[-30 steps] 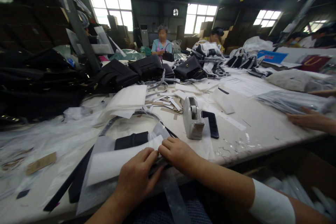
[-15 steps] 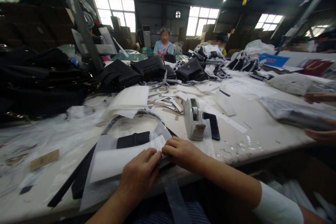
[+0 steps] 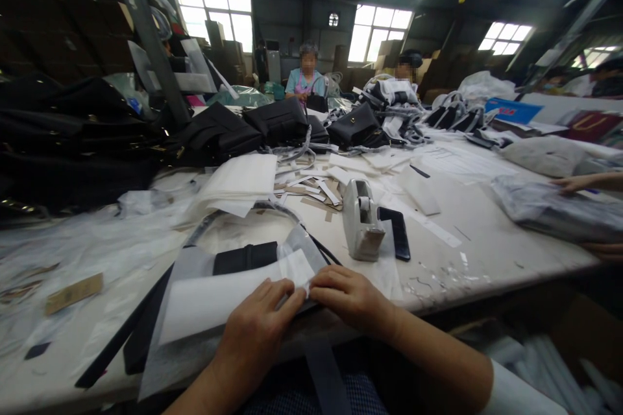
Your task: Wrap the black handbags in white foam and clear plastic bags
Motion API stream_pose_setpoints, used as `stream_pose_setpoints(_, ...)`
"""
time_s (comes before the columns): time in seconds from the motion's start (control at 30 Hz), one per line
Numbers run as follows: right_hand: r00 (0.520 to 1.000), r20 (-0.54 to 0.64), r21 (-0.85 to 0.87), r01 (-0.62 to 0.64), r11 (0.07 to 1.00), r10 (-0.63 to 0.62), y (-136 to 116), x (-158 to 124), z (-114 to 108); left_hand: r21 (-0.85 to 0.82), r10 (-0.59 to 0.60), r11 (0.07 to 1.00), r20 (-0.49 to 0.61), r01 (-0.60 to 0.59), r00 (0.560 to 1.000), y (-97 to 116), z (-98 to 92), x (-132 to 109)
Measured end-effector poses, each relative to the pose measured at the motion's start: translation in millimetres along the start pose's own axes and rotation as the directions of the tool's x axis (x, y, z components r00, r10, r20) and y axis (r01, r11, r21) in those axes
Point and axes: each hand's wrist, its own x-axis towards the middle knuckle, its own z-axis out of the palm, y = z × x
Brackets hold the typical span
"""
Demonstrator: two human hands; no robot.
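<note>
A black handbag (image 3: 246, 257) lies at the table's near edge, mostly covered by a white foam sheet (image 3: 214, 301) and thin translucent wrapping. Its wrapped handle (image 3: 200, 224) arches away from me, and a black strap (image 3: 124, 331) sticks out at the left. My left hand (image 3: 260, 327) rests over the sheet, thumb and fingers closed on its right end. Close beside it, my right hand (image 3: 355, 301) pinches the same end, fingertips nearly meeting the left ones. Exactly what lies between the fingertips is hidden.
A tape dispenser (image 3: 363, 220) and a phone (image 3: 395, 233) stand beyond my right hand. Foam sheets (image 3: 238, 181) and card strips (image 3: 311, 191) lie behind the bag. Black bags (image 3: 277, 120) are piled further back. A co-worker's hand (image 3: 574, 183) touches a plastic-wrapped bundle (image 3: 549, 207).
Both my hands have shifted slightly right and down along the foam sheet's end, still pinching. The co-worker's bundle at the right has been moved, and one hand there is now mostly hidden.
</note>
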Motion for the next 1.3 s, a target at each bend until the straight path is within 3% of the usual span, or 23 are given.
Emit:
stream_pose_setpoints(0.1,0.997,-0.07,-0.04,0.041,0.998,-0.044,-2.4,-5.5,7.9,-0.03,0.043,0.999,-0.029,-0.044,0.999,0.4,-4.9,-3.4)
stream_pose_setpoints(0.3,0.992,-0.112,-0.024,0.05,0.998,-0.052,-4.1,-17.1,14.0,0.012,0.143,0.99,0.024,-0.143,0.989,0.2,-12.8,-15.1)
stream_pose_setpoints(0.53,0.986,0.164,-0.295,0.018,0.955,0.032,-37.0,-69.1,9.4,-0.005,0.099,0.995,0.075,-0.099,0.992,-1.9,-6.9,-21.8)
stream_pose_setpoints(0.63,0.985,0.171,-0.319,0.042,0.947,0.014,-48.4,-82.0,21.4,-0.026,0.094,0.995,0.084,-0.092,0.992,-1.7,-7.3,-22.2)
stream_pose_setpoints(0.73,0.999,0.029,-0.253,0.042,0.966,-0.036,-49.8,-76.6,31.4,-0.044,0.083,0.996,0.079,-0.08,0.993,-1.7,-8.1,-22.0)
stream_pose_setpoints(0.87,0.994,-0.11,-0.077,-0.015,0.997,0.007,-53.6,-62.9,30.0,-0.056,0.077,0.996,0.081,-0.073,0.994,-0.8,-9.0,-21.4)
stream_pose_setpoints(1.13,0.997,-0.078,-0.086,-0.003,0.996,-0.003,-73.1,-62.9,16.5,-0.05,0.067,0.997,0.066,-0.064,0.996,1.0,-8.2,-21.5)
stream_pose_setpoints(1.3,0.994,-0.107,-0.004,-0.038,0.999,0.037,-72.0,-41.9,-3.1,-0.039,0.071,0.997,0.035,-0.07,0.997,0.9,-7.1,-21.7)
